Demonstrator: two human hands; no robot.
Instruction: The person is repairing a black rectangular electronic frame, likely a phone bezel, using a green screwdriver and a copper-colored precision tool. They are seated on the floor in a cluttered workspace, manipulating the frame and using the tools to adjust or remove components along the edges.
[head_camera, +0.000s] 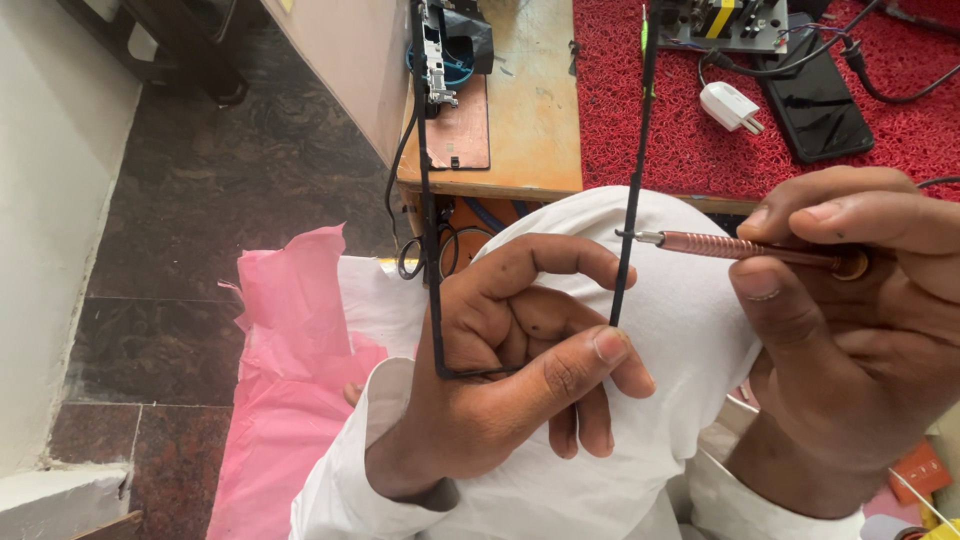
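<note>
My left hand grips the lower end of a thin black frame, whose two long edges run up out of the top of the view. A small circuit part sits on the frame's left edge near the top. My right hand holds a copper-coloured screwdriver sideways, and its silver tip touches the frame's right edge. Both hands are above my lap in white cloth.
A wooden workbench lies ahead with a red mat, a black phone, a white plug, cables and a copper board. Pink cloth lies on the dark stone floor at left.
</note>
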